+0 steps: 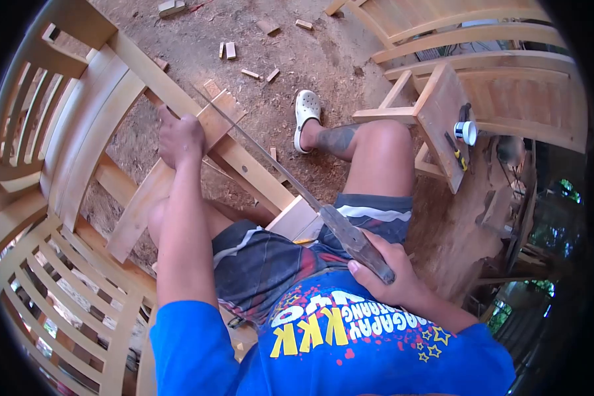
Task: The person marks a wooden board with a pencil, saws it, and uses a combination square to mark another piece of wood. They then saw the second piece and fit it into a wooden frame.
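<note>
From the head view, I see the right hand (393,261) closed firmly round the handsaw (350,234), its blade crossing the plank (135,221) laid over a wooden rail (148,69). The left hand (180,140) bears on the plank, fingers partly curled; whether they clamp it I can't tell. Weak pressure could let it twist, making the blade bind or skip towards them.

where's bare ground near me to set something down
Best is the ground between the clog and the stool. Another patch lies beside the right thigh, just nearer than the stool. It's crowded around the saw and left hand, among the scraps beyond, and where a tub sits on the stool.
</note>
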### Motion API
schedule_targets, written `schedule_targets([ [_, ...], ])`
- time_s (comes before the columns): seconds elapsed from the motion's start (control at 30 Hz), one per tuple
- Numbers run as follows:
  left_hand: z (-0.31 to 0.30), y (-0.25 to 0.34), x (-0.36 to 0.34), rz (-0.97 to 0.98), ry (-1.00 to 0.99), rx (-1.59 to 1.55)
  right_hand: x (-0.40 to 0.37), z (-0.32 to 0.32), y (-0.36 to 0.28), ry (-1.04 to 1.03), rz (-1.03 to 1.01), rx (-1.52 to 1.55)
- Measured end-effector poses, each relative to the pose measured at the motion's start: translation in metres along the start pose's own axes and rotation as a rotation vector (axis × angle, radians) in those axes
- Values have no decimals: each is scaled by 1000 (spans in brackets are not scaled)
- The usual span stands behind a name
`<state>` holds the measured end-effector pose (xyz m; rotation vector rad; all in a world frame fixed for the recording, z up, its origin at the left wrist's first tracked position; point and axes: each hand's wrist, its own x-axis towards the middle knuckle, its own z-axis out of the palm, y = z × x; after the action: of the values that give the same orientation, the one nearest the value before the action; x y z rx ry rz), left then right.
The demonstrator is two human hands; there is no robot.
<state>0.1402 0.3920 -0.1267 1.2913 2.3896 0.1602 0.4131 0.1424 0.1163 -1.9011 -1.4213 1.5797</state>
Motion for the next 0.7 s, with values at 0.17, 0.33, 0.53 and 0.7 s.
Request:
schedule_targets([
  [0.17,1,-2,-2,44,7,-19,181,62,21,127,-365,62],
  [0.33,3,-3,-3,38,34,-2,252,70,-50,95,-61,-7],
  [0.53,-4,1,-4,37,5,-22,32,8,10,-5,-34,-3],
  [0.7,3,1,-3,4,7,32,50,19,14,23,-48,69],
])
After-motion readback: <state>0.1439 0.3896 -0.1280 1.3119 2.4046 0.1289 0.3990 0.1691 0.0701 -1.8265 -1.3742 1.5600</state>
